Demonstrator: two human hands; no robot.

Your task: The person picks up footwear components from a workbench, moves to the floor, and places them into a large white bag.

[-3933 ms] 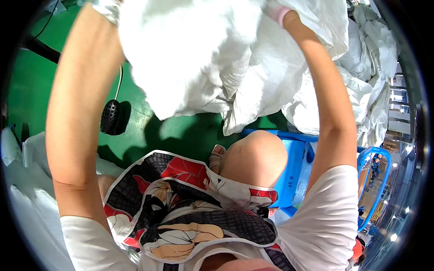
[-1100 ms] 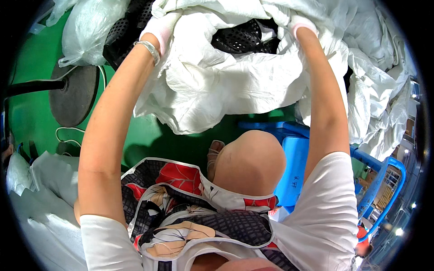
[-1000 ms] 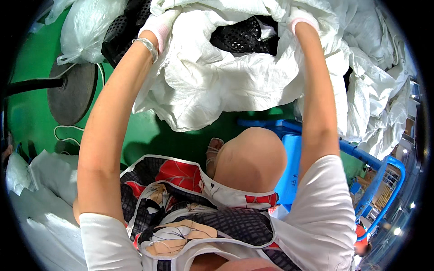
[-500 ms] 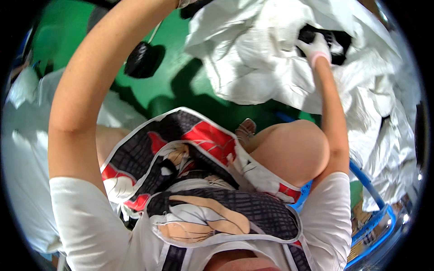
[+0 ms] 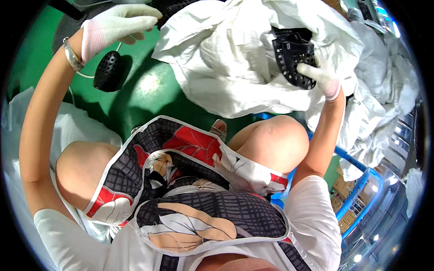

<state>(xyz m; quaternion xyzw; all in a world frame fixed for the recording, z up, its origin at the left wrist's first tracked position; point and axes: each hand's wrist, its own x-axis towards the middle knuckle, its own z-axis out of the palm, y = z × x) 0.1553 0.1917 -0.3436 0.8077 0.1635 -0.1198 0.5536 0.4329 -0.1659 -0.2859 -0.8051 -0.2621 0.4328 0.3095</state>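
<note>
My right hand (image 5: pixel 318 77), in a white glove with a pink cuff, grips a black clog (image 5: pixel 294 61) full of holes by its lower end. The thumb presses on its holed side. Under and around the clog spreads a large white woven sack (image 5: pixel 221 63), with more dark things showing in its opening beside the clog. At the upper left, my left hand (image 5: pixel 122 27) wears the same kind of glove and holds nothing. Its fingers are stretched out toward the sack's left edge, near a dark thing (image 5: pixel 174 8) partly cut off at the top.
On the green floor (image 5: pixel 149 86) lies a black perforated oval object (image 5: pixel 107 71) beside a white cord. Pale sacking (image 5: pixel 81 122) lies left of my knee. A blue metal frame (image 5: pixel 359 194) stands at the right, with more white sacks (image 5: pixel 375 99) above it.
My right hand has lifted the black clog from the dark opening of the sack and brought it nearer. My left hand has come down into view. The whole view has shifted a little.
</note>
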